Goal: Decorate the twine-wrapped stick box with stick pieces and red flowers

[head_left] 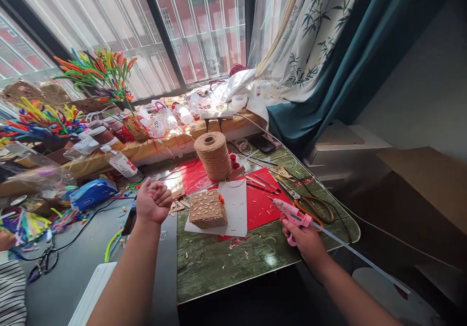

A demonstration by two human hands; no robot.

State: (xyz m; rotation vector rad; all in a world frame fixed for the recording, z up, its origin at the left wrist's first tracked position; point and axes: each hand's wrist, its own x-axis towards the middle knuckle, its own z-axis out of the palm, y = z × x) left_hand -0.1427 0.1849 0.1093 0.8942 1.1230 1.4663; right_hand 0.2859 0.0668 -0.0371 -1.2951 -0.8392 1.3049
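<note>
A pink glue gun (pixel 292 212) is gripped by the right hand (pixel 303 236), its fingers wrapped around the handle and its forearm stretched in from the lower right; the nozzle is pointed forward and leftward over a red sheet (pixel 260 211), and a long translucent glue stick (pixel 350 247) is trailed from the back. Well to the left of that grip, the left hand (pixel 155 202) is raised with its fingers curled in toward the palm; whether anything is pinched there cannot be told. Between the hands, a small box (pixel 207 207) covered with pale chips is set on a white card (pixel 237 202), its inside hidden. Beyond the box, a twine spool (pixel 215 160) is stood upright. Past the left hand, a labelled clear bottle (pixel 124 164) is tilted, its contents indistinct; farther forward, small clear bottles (pixel 170 119) are crowded on the ledge (pixel 151 146).
</note>
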